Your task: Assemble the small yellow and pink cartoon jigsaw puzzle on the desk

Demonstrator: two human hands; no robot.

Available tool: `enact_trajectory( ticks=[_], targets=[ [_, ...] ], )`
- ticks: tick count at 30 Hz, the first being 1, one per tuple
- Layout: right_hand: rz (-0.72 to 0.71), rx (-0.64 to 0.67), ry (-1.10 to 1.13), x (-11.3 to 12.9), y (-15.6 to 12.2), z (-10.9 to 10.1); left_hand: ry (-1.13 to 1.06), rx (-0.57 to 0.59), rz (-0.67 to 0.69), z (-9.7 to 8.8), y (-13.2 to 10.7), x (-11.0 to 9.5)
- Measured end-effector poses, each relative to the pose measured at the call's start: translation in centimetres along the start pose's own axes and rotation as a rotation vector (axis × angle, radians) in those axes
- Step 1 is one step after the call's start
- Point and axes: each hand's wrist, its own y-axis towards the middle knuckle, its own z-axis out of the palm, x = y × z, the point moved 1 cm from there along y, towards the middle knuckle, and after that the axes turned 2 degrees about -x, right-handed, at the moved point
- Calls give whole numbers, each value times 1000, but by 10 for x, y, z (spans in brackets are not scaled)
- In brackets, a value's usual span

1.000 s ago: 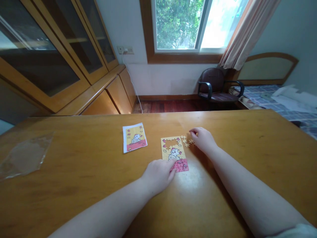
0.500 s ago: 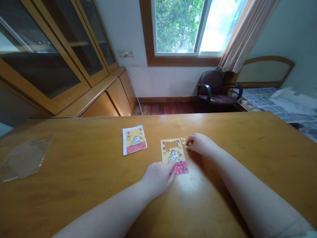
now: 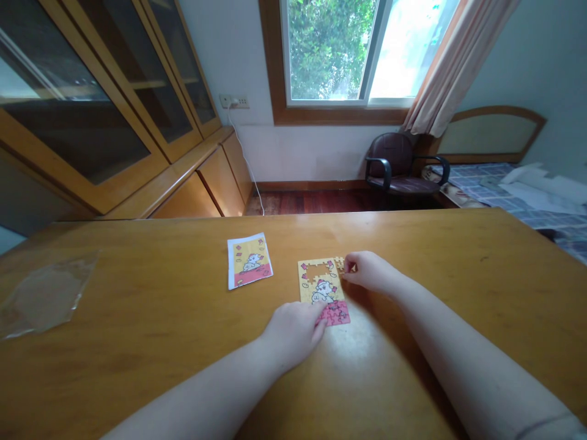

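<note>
Daylight pours through the window (image 3: 367,52), curtain (image 3: 452,67) drawn aside. Glass-fronted wooden cabinets (image 3: 92,104) line the left wall, a dark armchair (image 3: 401,165) sits below, bed (image 3: 518,189) at right.

- The left hand (image 3: 293,333) covers the near left corner of the puzzle (image 3: 322,290), so the pieces under its fingers are hidden.
- The right hand (image 3: 369,272) hides the loose pieces (image 3: 340,263) beside the puzzle's far right corner; whether its fingertips pinch one is too small to tell.
- The plastic bag (image 3: 41,296) is cut off at the table's (image 3: 160,342) left edge.
- Both forearms leave the picture at the bottom.
</note>
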Motion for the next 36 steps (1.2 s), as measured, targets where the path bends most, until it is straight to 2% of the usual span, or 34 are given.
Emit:
enact_trajectory(
  ticks=[5, 10, 14, 23, 30, 36],
  targets=[
    [-57, 13, 227, 6, -2, 5, 0, 2, -1, 1, 0, 0],
    [-49, 64, 281, 16, -3, 16, -11, 15, 1, -1, 0, 0],
    [-60, 69, 239, 24, -5, 21, -2, 20, -1, -1, 1, -1],
    [-193, -62, 191, 24, -5, 39, 16, 9, 1, 1, 0, 0],
    [-308, -78, 33, 24, -8, 29, 9, 6, 7, 0, 1, 0],
    [-309, -68, -54, 23, -8, 31, 11, 3, 7, 1, 0, 0]
  ],
)
